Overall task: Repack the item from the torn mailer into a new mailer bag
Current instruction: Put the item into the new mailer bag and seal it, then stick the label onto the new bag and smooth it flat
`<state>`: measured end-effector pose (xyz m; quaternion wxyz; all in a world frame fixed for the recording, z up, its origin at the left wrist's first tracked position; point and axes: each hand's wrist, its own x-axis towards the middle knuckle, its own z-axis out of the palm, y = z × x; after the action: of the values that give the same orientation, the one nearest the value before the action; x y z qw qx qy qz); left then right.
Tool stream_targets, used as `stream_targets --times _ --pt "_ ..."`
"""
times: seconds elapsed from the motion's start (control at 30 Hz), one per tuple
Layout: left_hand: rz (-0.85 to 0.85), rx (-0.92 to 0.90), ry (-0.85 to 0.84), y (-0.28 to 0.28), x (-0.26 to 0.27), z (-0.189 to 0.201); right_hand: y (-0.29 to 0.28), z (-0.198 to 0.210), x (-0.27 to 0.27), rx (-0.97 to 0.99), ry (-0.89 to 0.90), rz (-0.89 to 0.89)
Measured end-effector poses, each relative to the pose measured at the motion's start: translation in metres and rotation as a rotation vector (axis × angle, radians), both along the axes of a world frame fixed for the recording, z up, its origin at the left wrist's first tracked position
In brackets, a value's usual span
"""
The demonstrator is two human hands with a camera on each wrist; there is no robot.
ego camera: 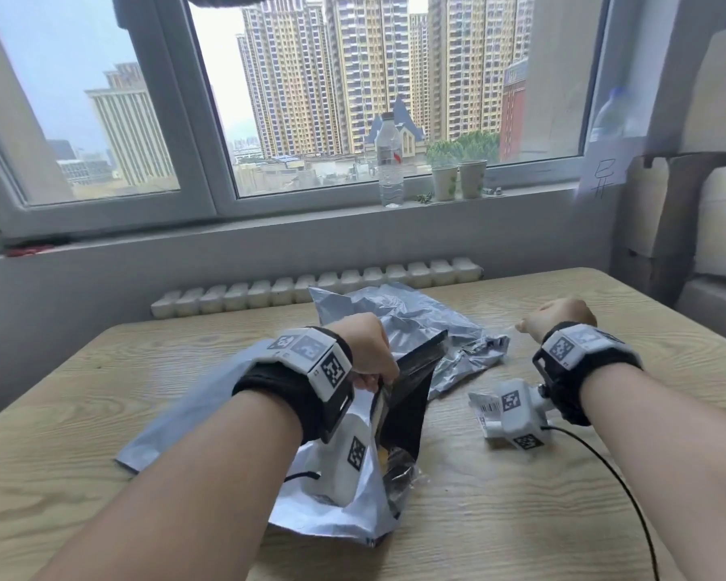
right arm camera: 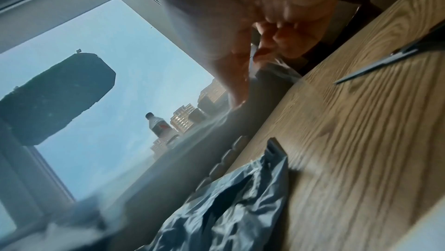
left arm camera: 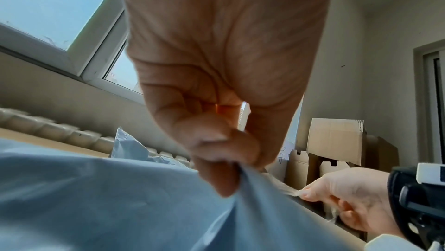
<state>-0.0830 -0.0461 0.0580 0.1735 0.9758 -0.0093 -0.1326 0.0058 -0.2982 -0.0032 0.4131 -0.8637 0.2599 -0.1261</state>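
Note:
A grey new mailer [ego camera: 210, 404] lies on the wooden table [ego camera: 520, 517], its mouth held up and showing a black lining [ego camera: 411, 396]. My left hand [ego camera: 373, 354] pinches the mouth's edge; in the left wrist view the left hand [left arm camera: 228, 171] bunches the grey mailer [left arm camera: 96, 198]. A dark item in clear wrap [ego camera: 399, 467] shows in the opening. My right hand [ego camera: 537, 322], off to the right above the table, is curled and pinches a thin clear strip [left arm camera: 292, 192]. The crumpled torn mailer [ego camera: 394, 312] lies behind.
A torn scrap with a barcode label [ego camera: 485, 408] lies under my right wrist. Scissors [right arm camera: 385, 60] lie on the table at the right. A water bottle [ego camera: 390, 161] and two paper cups [ego camera: 457, 180] stand on the sill. Cardboard boxes [ego camera: 688, 228] are stacked at the right.

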Motion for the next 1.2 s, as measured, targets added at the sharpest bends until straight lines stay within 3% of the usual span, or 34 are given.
stream_targets --times 0.13,0.33,0.57,0.73,0.77,0.87,0.93,1.07,1.2 --pt "0.017 -0.04 0.039 0.013 0.0 -0.001 -0.018 0.006 -0.005 -0.025 -0.043 -0.054" --pt "-0.082 -0.224 0.096 -0.018 -0.006 0.001 0.012 -0.007 -0.012 0.025 -0.011 0.209" --pt "-0.056 -0.282 0.176 -0.04 -0.011 -0.014 0.01 0.005 -0.025 0.189 -0.03 0.297" --pt "-0.129 -0.227 0.364 -0.056 -0.011 -0.012 0.0 0.016 -0.035 0.197 -0.058 0.38" --pt "-0.12 -0.217 0.317 -0.059 -0.008 -0.011 -0.002 0.017 -0.037 0.189 -0.064 0.396" --pt "-0.104 -0.153 -0.157 -0.07 0.005 -0.007 -0.006 0.022 -0.043 0.208 -0.089 0.432" --pt "-0.131 -0.177 -0.351 -0.08 0.013 -0.003 -0.009 0.027 -0.044 0.258 -0.109 0.47" --pt "-0.193 -0.129 -0.448 -0.102 0.031 0.0 -0.012 0.035 -0.044 0.347 -0.137 0.563" --pt "-0.179 -0.178 -0.384 -0.112 0.045 0.0 -0.019 0.036 -0.04 0.47 -0.119 0.626"
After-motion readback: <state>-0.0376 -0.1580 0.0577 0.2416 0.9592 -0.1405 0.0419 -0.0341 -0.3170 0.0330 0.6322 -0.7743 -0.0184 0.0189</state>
